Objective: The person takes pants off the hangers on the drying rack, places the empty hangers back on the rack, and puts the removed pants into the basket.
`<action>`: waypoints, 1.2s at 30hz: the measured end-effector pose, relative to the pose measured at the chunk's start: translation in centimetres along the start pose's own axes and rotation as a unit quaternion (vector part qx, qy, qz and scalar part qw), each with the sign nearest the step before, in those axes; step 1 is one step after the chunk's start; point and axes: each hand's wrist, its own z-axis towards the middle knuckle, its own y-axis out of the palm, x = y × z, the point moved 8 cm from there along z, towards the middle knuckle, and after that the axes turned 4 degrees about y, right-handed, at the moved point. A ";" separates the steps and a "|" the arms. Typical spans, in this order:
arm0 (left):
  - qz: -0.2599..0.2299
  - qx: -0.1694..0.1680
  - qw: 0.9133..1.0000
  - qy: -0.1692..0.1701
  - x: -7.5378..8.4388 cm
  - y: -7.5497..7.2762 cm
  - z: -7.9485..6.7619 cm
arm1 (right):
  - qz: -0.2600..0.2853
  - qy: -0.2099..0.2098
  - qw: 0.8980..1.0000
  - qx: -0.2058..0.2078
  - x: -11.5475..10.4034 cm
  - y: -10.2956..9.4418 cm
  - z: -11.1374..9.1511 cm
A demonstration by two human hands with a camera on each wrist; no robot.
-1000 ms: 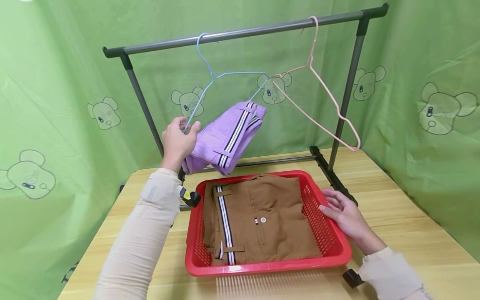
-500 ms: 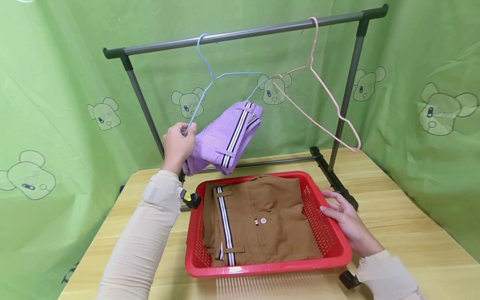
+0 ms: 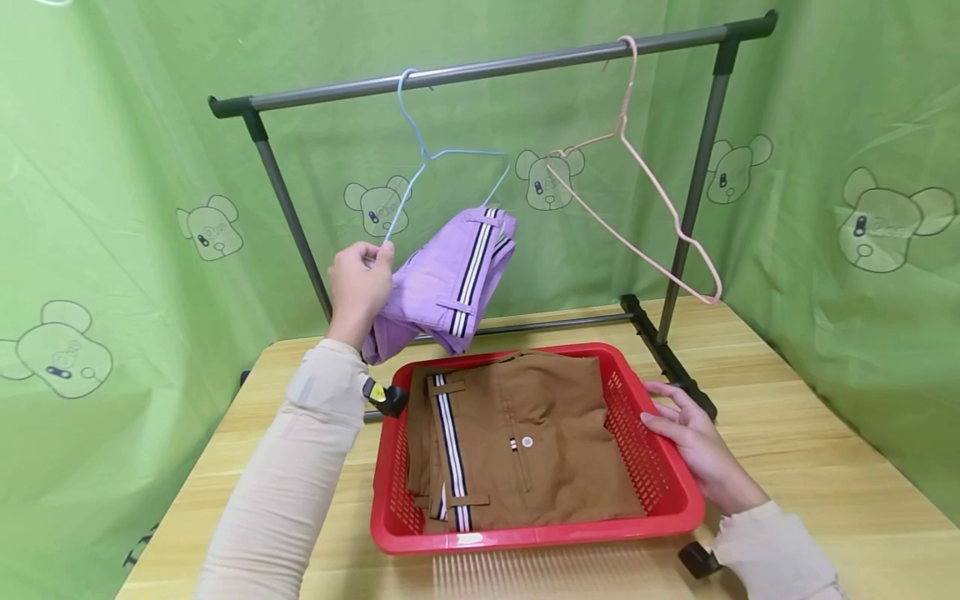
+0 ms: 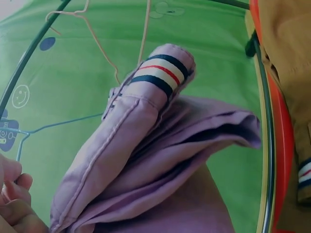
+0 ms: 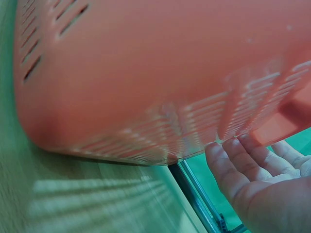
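My left hand (image 3: 360, 283) pinches the left arm of a light blue wire hanger (image 3: 426, 156) hooked on the rack's rail. Folded purple trousers (image 3: 438, 287) with a navy-and-white striped waistband hang over its lower bar, sloping down to the left. In the left wrist view the purple trousers (image 4: 112, 145) fill the middle, beside the fingertips (image 4: 10, 170). My right hand (image 3: 693, 442) holds the right rim of a red plastic basket (image 3: 525, 536), thumb at the rim and fingers against its outside. Folded brown trousers (image 3: 555, 467) with a striped waistband lie in it.
A grey clothes rack (image 3: 517, 62) stands on the wooden table (image 3: 757, 367) behind the basket. An unloaded pink hanger (image 3: 622, 125) hangs at the right of its rail. Green printed curtains (image 3: 847, 75) surround the table.
My left hand has closed its fingers on the blue hanger's arm. The hanger has turned a little, bringing its right end and the purple trousers slightly leftward. The right hand stays at the basket.
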 end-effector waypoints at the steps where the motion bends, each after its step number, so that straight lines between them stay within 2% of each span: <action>1: -0.007 0.004 1.000 -0.003 0.0 -0.1 0.0 | 0.000 0.000 1.000 0.000 0.0 0.0 0.0; 9: -0.029 0.030 0.999 -0.013 0.2 -0.7 -0.3 | -0.005 0.001 1.000 0.003 0.0 -0.1 0.0; 22: -0.019 0.056 0.998 -0.027 0.9 -1.6 -0.4 | -0.007 0.005 1.000 0.002 -0.1 -0.1 0.0; 36: -0.025 0.072 0.997 -0.028 1.4 -1.9 -0.4 | -0.008 0.013 1.000 0.005 0.0 -0.1 -0.1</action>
